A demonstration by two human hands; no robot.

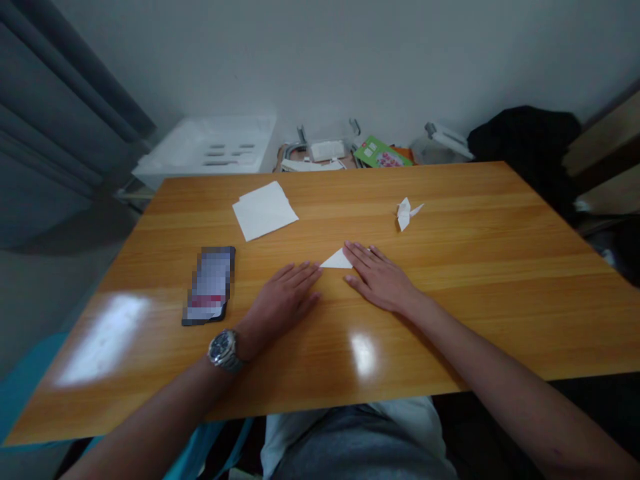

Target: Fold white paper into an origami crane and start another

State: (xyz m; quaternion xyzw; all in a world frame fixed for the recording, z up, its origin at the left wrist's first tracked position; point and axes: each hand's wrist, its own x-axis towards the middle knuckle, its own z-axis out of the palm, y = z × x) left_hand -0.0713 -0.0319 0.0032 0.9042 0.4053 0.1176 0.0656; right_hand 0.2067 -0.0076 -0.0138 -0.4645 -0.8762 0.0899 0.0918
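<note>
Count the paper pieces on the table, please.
3: a flat paper sheet near the far edge, a folded paper triangle between the left hand and right hand, and an origami crane to the right. Others may hide under the hands.

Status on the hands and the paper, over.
Left hand and right hand flat on table. Folded paper triangle between them, right hand touching it. Crane and phone apart from them.

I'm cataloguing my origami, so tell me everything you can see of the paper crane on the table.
The paper crane is white and looks like plain matt paper, with a slim pointed part reaching right from a broader folded body. It sits right of centre toward the far edge of the wooden table, touching only the tabletop. Its finer creases are too small to make out.
</note>
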